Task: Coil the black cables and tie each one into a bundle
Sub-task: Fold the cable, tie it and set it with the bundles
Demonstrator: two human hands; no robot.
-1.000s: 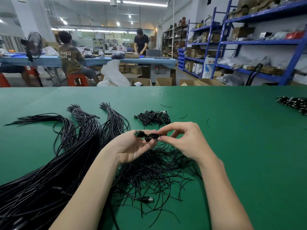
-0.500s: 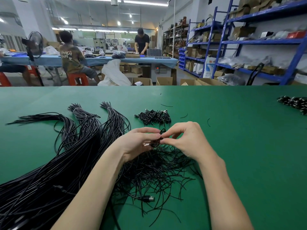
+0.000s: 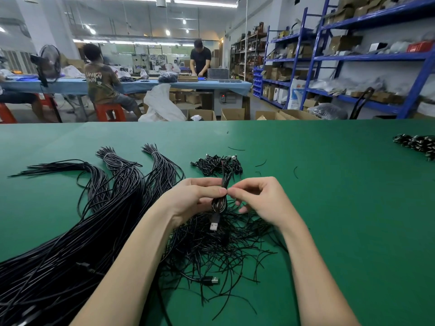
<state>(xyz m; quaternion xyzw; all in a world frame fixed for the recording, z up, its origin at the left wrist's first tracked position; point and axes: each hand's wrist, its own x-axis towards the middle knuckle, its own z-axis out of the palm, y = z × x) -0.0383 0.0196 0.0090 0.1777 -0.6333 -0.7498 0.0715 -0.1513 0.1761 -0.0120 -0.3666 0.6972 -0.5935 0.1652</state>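
Note:
A coiled black cable (image 3: 219, 203) stands upright between my hands, its USB plug (image 3: 214, 225) hanging at the bottom. My left hand (image 3: 193, 198) grips the coil from the left, thumb on its middle. My right hand (image 3: 259, 198) pinches the coil's waist with thumb and forefinger, right against my left thumb. Under my hands lies a loose heap of short black tie wires (image 3: 223, 250). A thick sheaf of long black cables (image 3: 70, 243) runs from the lower left toward the table's middle. A small pile of tied bundles (image 3: 217, 164) sits just beyond my hands.
The green table (image 3: 341, 208) stretches wide to the right, with another pile of bundles (image 3: 416, 143) at its far right edge. Stray wire bits (image 3: 295, 172) lie near the middle. Beyond the table are cardboard boxes, blue shelving and people at a blue bench.
The coil has turned from lying sideways between my hands to standing upright with its plug hanging down. Both hands stayed in place, fingers working at its middle.

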